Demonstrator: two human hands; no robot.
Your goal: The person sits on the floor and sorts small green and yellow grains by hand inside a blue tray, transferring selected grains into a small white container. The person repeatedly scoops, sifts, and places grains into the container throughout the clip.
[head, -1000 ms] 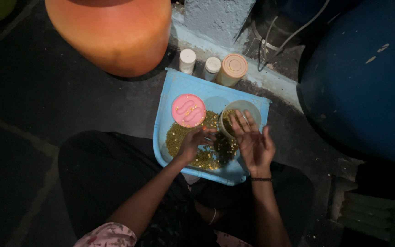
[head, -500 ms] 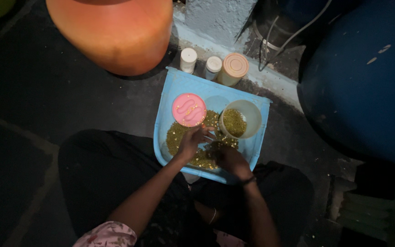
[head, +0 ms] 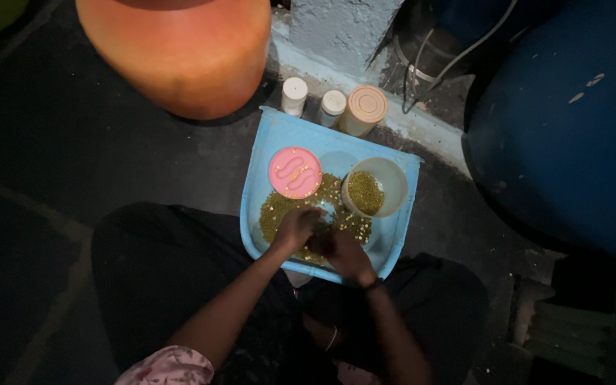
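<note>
Head view: I see left hand (head: 295, 227) and right hand (head: 344, 251) cupped, fingers curled down into loose green-yellow grain (head: 279, 208) at near end of light blue plastic tray (head: 265, 153). Whether they pinch grain, cannot tell. Gather with palms low, tip into open cream round jar (head: 373, 187) at right, avoid pink round lid (head: 295, 172).
</note>
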